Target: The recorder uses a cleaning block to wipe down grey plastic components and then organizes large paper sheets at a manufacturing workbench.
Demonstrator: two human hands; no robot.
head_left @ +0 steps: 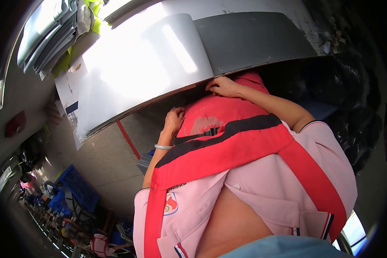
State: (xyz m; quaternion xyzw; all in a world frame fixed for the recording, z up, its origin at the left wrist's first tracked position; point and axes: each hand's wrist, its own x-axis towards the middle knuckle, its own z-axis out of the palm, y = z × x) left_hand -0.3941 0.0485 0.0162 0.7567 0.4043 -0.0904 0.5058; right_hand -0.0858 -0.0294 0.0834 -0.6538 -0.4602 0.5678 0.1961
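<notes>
My left hand (174, 118) is at the left edge of the red apron (245, 103) over my lap, its fingers bent in against the cloth. A pale bangle (163, 147) circles that wrist. Just under the table's front edge, my right hand (224, 87) lies over the apron with its fingers curled together. What either hand grips, if anything, is hidden. Above them on the table, a large glossy white sheet (137, 64) bows up at its right side. Beside it, a dark grey sheet (253, 41) with small corner marks lies flat.
Folded grey sheets (51, 38) are piled at the far left, next to yellow-green material (94, 15). A blue plastic crate (78, 187) stands on the floor at lower left, past a red floor line (128, 139). Black plastic bags (348, 99) are heaped on the right.
</notes>
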